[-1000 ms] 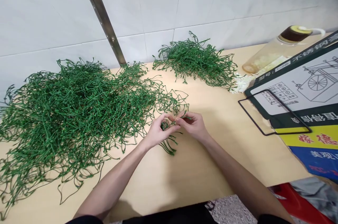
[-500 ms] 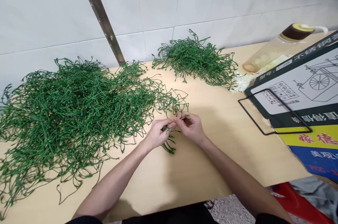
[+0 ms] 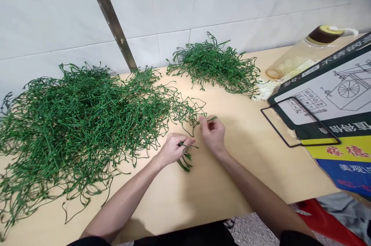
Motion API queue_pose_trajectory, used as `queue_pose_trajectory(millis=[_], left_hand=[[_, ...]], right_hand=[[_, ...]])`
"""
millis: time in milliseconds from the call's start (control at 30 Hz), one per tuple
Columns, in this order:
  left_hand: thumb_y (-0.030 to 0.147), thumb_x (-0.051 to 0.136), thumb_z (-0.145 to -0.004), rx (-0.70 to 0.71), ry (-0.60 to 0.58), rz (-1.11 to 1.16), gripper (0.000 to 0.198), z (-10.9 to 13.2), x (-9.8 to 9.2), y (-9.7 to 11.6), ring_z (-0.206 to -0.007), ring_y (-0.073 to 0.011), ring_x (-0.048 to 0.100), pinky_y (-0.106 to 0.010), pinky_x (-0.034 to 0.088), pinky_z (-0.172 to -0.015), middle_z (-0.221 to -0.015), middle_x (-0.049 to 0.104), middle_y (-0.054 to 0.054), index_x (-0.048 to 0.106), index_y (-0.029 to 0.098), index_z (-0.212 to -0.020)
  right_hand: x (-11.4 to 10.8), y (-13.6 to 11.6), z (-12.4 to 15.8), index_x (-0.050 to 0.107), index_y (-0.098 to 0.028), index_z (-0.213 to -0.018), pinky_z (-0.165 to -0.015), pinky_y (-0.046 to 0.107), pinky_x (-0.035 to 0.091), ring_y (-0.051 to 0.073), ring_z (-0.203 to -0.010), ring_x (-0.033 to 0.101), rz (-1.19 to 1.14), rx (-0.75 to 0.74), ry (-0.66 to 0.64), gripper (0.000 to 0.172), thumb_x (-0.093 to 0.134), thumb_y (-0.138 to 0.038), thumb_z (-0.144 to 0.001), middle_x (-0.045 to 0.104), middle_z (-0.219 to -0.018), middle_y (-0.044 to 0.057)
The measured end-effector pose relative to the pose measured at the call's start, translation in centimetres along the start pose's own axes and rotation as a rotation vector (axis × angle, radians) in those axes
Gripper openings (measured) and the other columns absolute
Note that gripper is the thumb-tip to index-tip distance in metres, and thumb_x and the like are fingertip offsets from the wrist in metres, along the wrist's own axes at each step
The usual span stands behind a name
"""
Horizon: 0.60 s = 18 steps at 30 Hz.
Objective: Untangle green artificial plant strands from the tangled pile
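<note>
A big tangle of green plastic sprigs covers the left half of the wooden table. A smaller heap of green sprigs lies at the back by the tiled wall. My left hand is closed on a small bunch of green sprigs whose ends hang below the fingers. My right hand is just right of it, fingers pinched on a single green sprig at the edge of the big tangle.
A printed cardboard box with a black wire handle lies at the right. Behind it lies a clear bottle with a brown cap, and white bits beside the small heap. A metal bracket leans on the wall.
My hands were together on the small bunch. Now my right hand has moved up and right, apart from the left, to a single sprig. My left hand has dropped slightly.
</note>
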<state>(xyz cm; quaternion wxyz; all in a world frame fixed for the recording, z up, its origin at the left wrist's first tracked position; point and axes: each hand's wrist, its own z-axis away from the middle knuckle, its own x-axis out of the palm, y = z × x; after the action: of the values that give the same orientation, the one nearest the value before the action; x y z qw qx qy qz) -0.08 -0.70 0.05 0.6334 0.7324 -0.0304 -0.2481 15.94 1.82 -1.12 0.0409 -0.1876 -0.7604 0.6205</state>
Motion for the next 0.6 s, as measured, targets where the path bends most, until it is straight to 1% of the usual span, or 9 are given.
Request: queue_pose_trajectory(millis=[67, 100, 167, 200, 300, 367, 467, 533, 600], left_hand=[[0.056, 0.051, -0.091, -0.012, 0.023, 0.078, 0.058, 0.1, 0.0, -0.2, -0.048, -0.0083, 0.040, -0.024, 0.031, -0.052, -0.046, 0.043, 0.002, 0.046, 0.017, -0.048], [0.059, 0.052, -0.090, -0.042, 0.057, 0.149, 0.058, 0.0, 0.0, -0.4, -0.049, -0.0086, 0.042, -0.024, 0.033, -0.053, -0.047, 0.045, 0.002, 0.048, 0.017, -0.050], [0.062, 0.047, -0.092, -0.097, 0.117, 0.262, 0.057, -0.4, -0.1, -0.9, -0.049, -0.0082, 0.041, -0.023, 0.035, -0.051, -0.049, 0.042, 0.003, 0.053, 0.016, -0.059], [0.063, 0.051, -0.090, -0.146, 0.130, 0.418, 0.053, -0.6, -0.2, -1.1, -0.048, -0.0074, 0.039, -0.021, 0.033, -0.048, -0.050, 0.042, 0.004, 0.055, 0.016, -0.065], [0.065, 0.065, -0.080, -0.237, 0.129, 0.749, 0.051, -1.3, -0.5, -1.4, -0.046, -0.0063, 0.041, -0.018, 0.031, -0.041, -0.055, 0.047, 0.004, 0.057, 0.015, -0.077], [0.064, 0.072, -0.074, -0.274, 0.143, 0.859, 0.052, -1.6, -0.7, -1.2, -0.046, -0.0065, 0.044, -0.017, 0.033, -0.038, -0.056, 0.050, 0.004, 0.057, 0.015, -0.078], [0.063, 0.073, -0.073, -0.322, 0.194, 0.957, 0.051, -1.8, -1.0, -0.6, -0.049, -0.0075, 0.049, -0.016, 0.040, -0.037, -0.058, 0.052, 0.003, 0.056, 0.015, -0.078], [0.062, 0.072, -0.076, -0.347, 0.218, 0.991, 0.050, -1.9, -1.2, -0.3, -0.053, -0.0077, 0.051, -0.016, 0.046, -0.041, -0.059, 0.053, 0.003, 0.055, 0.015, -0.075], [0.063, 0.072, -0.075, -0.355, 0.232, 1.012, 0.052, -1.9, -1.3, -0.1, -0.055, -0.0078, 0.052, -0.017, 0.049, -0.043, -0.059, 0.052, 0.003, 0.053, 0.015, -0.070]], right_hand=[[-0.5, 0.2, -0.8, 0.047, -0.022, -0.063, -0.045, 0.024, 0.037, 0.010, -0.049, 0.045, -0.005, 0.022, 0.125, 0.045, 0.070, -0.056, -0.079, 0.049, -0.054, -0.003], [-0.6, 0.3, -1.1, 0.047, -0.022, -0.061, -0.044, 0.024, 0.037, 0.010, -0.048, 0.044, -0.026, -0.006, 0.126, 0.046, 0.070, -0.057, -0.079, 0.048, -0.053, -0.003], [-0.7, 0.4, -1.1, 0.048, -0.021, -0.057, -0.042, 0.024, 0.035, 0.009, -0.046, 0.041, -0.038, -0.058, 0.044, 0.045, 0.075, -0.053, -0.076, 0.046, -0.051, -0.004], [-0.6, 0.4, -0.9, 0.052, -0.020, -0.057, -0.041, 0.024, 0.034, 0.009, -0.045, 0.040, -0.035, -0.069, -0.015, 0.042, 0.078, -0.050, -0.073, 0.048, -0.050, -0.004], [-0.1, 0.6, -0.3, 0.071, -0.019, -0.082, -0.046, 0.025, 0.043, 0.011, -0.048, 0.051, -0.070, -0.018, -0.141, 0.029, 0.083, -0.041, -0.069, 0.062, -0.058, -0.002], [0.2, 0.7, -0.2, 0.070, -0.020, -0.107, -0.058, 0.028, 0.053, 0.015, -0.061, 0.064, -0.153, 0.022, -0.180, 0.044, 0.083, -0.039, -0.070, 0.072, -0.074, 0.002], [0.0, 0.8, -0.5, 0.065, -0.022, -0.122, -0.074, 0.033, 0.058, 0.018, -0.081, 0.071, -0.240, 0.002, -0.221, 0.049, 0.076, -0.042, -0.079, 0.076, -0.098, 0.007], [-0.3, 0.7, -0.7, 0.066, -0.022, -0.121, -0.074, 0.034, 0.057, 0.019, -0.085, 0.070, -0.243, -0.033, -0.234, 0.042, 0.064, -0.048, -0.088, 0.075, -0.103, 0.009], [-0.7, 0.6, -0.8, 0.065, -0.022, -0.123, -0.072, 0.034, 0.056, 0.018, -0.081, 0.070, -0.247, -0.048, -0.259, 0.045, 0.053, -0.053, -0.094, 0.075, -0.103, 0.010]])
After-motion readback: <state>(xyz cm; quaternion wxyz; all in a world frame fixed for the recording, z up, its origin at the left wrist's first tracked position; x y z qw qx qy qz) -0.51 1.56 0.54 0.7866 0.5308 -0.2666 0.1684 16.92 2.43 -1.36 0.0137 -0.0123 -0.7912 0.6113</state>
